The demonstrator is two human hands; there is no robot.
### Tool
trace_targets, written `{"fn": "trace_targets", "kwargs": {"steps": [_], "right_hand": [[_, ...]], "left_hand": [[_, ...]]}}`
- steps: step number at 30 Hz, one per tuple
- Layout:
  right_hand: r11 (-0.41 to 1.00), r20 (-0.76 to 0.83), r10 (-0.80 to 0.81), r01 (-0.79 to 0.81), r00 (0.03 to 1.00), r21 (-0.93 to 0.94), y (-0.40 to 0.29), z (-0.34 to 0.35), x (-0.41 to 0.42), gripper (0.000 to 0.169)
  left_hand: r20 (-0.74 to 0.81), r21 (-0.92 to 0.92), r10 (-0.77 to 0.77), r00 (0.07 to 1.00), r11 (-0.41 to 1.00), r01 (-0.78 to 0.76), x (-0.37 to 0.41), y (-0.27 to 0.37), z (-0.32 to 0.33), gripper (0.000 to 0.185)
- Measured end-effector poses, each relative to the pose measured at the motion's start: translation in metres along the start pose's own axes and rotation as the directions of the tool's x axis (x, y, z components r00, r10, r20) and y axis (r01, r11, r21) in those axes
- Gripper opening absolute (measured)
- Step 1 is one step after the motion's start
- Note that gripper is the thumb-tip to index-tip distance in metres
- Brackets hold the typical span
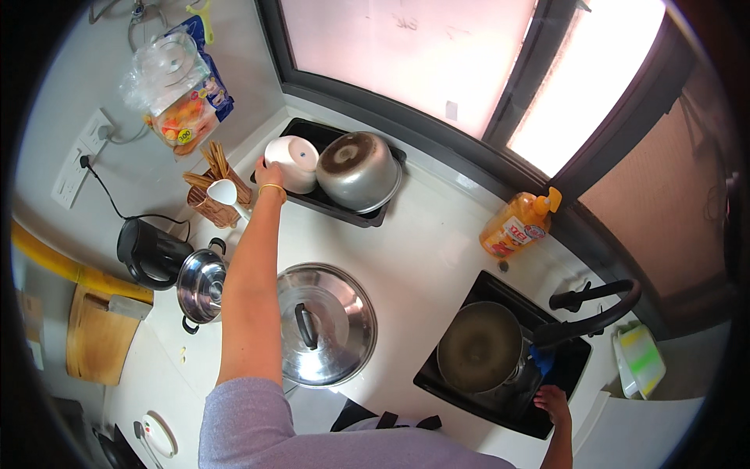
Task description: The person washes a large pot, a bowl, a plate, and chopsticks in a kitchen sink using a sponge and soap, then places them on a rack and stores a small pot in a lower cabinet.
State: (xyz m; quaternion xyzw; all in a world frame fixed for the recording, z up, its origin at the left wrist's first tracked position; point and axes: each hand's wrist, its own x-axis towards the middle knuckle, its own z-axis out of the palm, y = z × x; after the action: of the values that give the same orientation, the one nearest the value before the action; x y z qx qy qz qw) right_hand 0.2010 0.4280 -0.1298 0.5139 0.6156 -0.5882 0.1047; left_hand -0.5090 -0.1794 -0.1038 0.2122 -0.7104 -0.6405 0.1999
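At the back left, my left hand [269, 173] grips the side of an upturned white bowl [299, 158]. The bowl rests in a black tray [368, 220] against a large upturned metal pot [357, 170] with a browned base. My right hand [551, 402] is over the right rim of the black sink [454, 411], with its fingers slightly apart and nothing visible in them. A wide dark-based pan [480, 347] lies upside down in the sink. Beside it, partly below the black faucet [592, 316], is a blue cloth-like item [542, 359].
A metal lid [345, 328] lies on the counter below my left forearm. Left of the arm are a two-handled steel pot [200, 287], a black kettle [153, 252] and a chopstick holder [211, 205]. A cleaver [128, 306] is by the cutting board [99, 340]. An orange soap bottle [515, 225] stands behind the sink.
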Motion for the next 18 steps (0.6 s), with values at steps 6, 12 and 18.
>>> {"fn": "trace_targets", "kwargs": {"steps": [6, 12, 18], "right_hand": [[1.000, 0.019, -0.003, 0.002, 1.000, 0.031, 0.013, -0.003, -0.008, 0.021], [0.998, -0.026, 0.062, -0.061, 0.998, 0.016, 0.027, -0.002, -0.014, 0.021], [0.991, -0.019, 0.034, -0.031, 0.999, 0.134, 0.059, -0.016, -0.013, 0.033]], "left_hand": [[-0.025, 0.575, 0.248, 0.968, 0.796, -0.189, -0.009, 0.004, 0.007, 0.054], [0.109, 0.283, 0.126, 0.986, 0.947, -0.152, 0.026, -0.019, -0.004, 0.056], [0.170, 0.170, 0.282, 0.944, 0.936, -0.310, 0.006, -0.008, -0.013, 0.046]]}}
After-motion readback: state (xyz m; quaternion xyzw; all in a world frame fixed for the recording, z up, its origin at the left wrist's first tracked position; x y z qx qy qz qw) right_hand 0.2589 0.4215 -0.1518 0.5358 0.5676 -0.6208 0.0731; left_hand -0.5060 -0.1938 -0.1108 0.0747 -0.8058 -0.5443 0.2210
